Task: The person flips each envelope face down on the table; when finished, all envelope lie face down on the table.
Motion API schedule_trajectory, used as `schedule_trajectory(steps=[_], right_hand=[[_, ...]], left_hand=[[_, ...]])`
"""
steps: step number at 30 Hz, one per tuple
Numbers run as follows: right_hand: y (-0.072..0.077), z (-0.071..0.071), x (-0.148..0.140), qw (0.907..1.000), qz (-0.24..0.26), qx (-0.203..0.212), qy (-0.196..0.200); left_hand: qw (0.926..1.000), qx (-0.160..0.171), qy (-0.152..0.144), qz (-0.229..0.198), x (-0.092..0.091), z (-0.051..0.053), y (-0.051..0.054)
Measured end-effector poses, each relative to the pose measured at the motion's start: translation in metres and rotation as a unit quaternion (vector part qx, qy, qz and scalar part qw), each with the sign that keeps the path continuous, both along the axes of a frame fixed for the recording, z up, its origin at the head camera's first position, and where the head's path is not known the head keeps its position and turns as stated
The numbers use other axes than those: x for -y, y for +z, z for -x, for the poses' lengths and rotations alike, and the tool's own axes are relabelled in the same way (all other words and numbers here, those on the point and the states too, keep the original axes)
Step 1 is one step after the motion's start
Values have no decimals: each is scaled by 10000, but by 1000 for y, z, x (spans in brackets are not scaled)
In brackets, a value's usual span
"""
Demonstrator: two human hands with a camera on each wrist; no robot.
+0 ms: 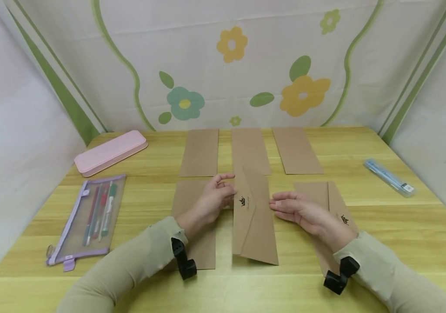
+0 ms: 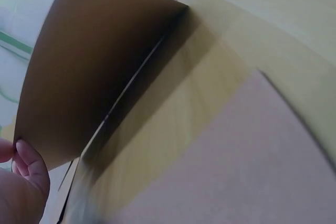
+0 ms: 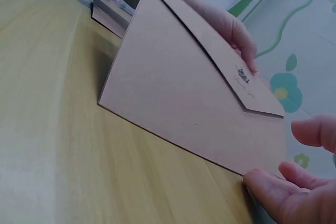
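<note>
A brown paper envelope [image 1: 256, 230] with a pointed flap and a black crown print stands tilted above the middle of the table. My left hand [image 1: 211, 200] pinches its left edge between thumb and fingers, as the left wrist view also shows. On the other side, my right hand [image 1: 305, 213] has its fingers extended at the envelope's right edge. In the right wrist view the thumb of that hand [image 3: 299, 198] stays apart from the paper. Beneath my left forearm lies another envelope [image 1: 191, 193], and under my right hand a third envelope [image 1: 313, 191], flap side up.
Along the back lie three more brown envelopes: left [image 1: 199, 152], middle [image 1: 249, 150] and right [image 1: 297, 150]. A pink case [image 1: 111, 152] and a mesh pouch of pens [image 1: 74, 234] sit at left. A clear blue pack [image 1: 389, 177] rests far right.
</note>
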State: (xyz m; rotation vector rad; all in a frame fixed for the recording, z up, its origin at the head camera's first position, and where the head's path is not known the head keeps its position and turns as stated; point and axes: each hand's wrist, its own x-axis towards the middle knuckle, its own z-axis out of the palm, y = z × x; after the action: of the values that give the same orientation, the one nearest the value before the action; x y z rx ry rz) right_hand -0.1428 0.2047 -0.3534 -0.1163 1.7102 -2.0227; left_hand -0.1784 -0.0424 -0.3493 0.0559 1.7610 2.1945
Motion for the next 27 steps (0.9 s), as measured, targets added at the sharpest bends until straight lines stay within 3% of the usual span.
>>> schedule_trajectory(steps=[9,21,27], right_hand=[[2,2,9,10000,-3,34,63],[5,4,24,9998,75,-1,163],[7,2,30,9993,286,-98,211]], left_hand=[[9989,-126,-150,-422,-7,-4,8],[9980,-170,-184,-586,-16,-5,20],[9984,-230,-249,-446,-22,-6,25]])
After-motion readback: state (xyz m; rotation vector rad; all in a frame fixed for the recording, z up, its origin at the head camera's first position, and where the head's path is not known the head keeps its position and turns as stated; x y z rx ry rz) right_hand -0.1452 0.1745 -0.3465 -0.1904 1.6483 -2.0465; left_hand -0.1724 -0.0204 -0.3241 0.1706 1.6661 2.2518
